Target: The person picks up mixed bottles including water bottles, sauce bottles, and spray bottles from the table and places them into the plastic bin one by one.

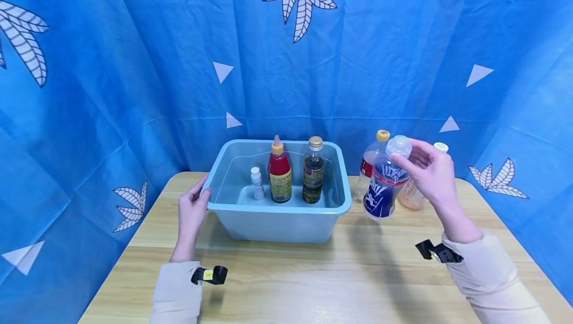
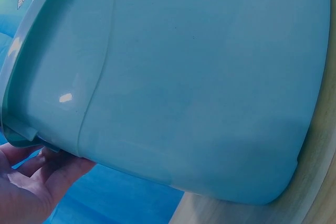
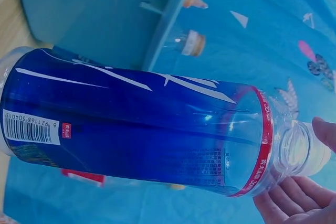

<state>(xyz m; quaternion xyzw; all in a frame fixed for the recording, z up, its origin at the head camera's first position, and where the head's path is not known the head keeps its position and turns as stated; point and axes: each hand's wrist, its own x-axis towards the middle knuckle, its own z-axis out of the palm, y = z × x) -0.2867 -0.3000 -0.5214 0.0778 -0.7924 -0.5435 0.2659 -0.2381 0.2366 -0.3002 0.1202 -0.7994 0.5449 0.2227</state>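
Note:
My right hand (image 1: 431, 172) pinches a clear plastic bottle with a blue label (image 1: 380, 192) by its white cap and neck, holding it tilted to the right of the bin. In the right wrist view the bottle's label (image 3: 121, 119) shows a barcode, and a red band circles its shoulder. My left hand (image 1: 192, 209) grips the left rim of the light blue plastic bin (image 1: 273, 224); the left wrist view shows those fingers (image 2: 68, 174) under the rim. Inside the bin stand a small white-capped bottle (image 1: 257, 184), a red sauce bottle (image 1: 280, 177) and a dark sauce bottle (image 1: 313, 174).
Behind the held bottle, a yellow-capped bottle with a red label (image 1: 367, 167) and a white-capped bottle with orange print (image 1: 412, 197) stand on the wooden table (image 1: 286, 284). A blue curtain (image 1: 385, 65) hangs along the back and sides.

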